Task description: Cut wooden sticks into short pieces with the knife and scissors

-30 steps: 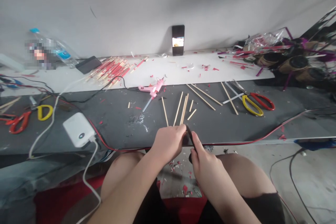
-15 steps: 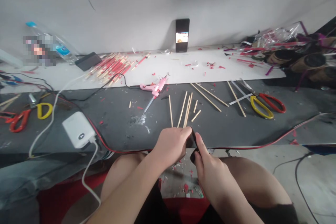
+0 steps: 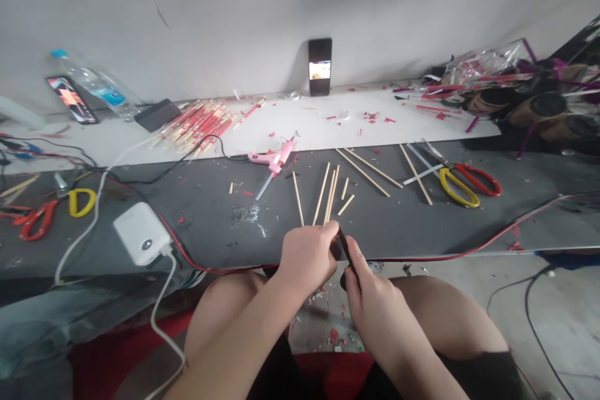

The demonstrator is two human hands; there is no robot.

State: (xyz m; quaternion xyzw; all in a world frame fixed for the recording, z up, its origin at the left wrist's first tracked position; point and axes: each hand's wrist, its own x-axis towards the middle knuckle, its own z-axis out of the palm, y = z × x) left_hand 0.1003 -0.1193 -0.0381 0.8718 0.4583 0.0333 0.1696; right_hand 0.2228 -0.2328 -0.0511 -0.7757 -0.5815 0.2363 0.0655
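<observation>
Above my knees, at the table's front edge, a dark, narrow black strip (image 3: 345, 249) stretches between my hands. My left hand (image 3: 310, 256) is closed on its upper end, with the thumb on top. My right hand (image 3: 374, 300) grips the lower part between thumb and fingers, where a rounded black bit shows; most of the piece is hidden by the fingers. Just beyond my left hand lie several thin wooden sticks (image 3: 321, 194), their near ends hidden behind it. Two short cut stick pieces (image 3: 345, 205) rest beside them. A pink glue gun (image 3: 277, 159) with a clear glue stick lies farther back.
Scissors with red and yellow handles (image 3: 459, 190) lie right, another pair (image 3: 42, 219) left. A white power bank (image 3: 143, 234) trails a cable. A phone (image 3: 320, 84) leans on the wall. Red-wrapped sticks (image 3: 201, 125) are heaped near a bottle (image 3: 105, 90); bundled materials (image 3: 510, 90) crowd the back right.
The view has shifted slightly. Both hands keep their hold on the black strip, with hardly any movement between them.
</observation>
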